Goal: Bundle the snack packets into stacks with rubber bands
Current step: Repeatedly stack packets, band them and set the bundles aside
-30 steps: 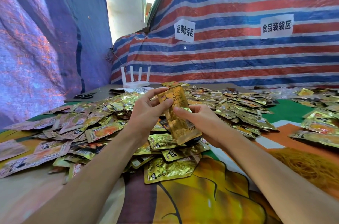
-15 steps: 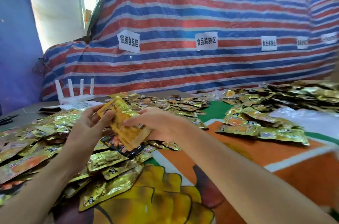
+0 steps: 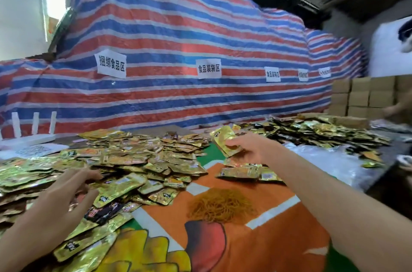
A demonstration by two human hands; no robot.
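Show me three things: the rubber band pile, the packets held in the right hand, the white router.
rubber band pile [image 3: 223, 206], head view, middle of the orange tangle.
held packets [image 3: 221, 138], head view, gold front face.
white router [image 3: 29, 139], head view, flat base.

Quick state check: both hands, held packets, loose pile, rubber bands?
right hand, grips a packet stack, raised off the cloth.
packet stack, tilted, in the air; band not discernible.
left hand, open, fingers spread over the loose packets.
loose packets, scattered, unbundled.
rubber bands, loose heap on the cloth, untouched.
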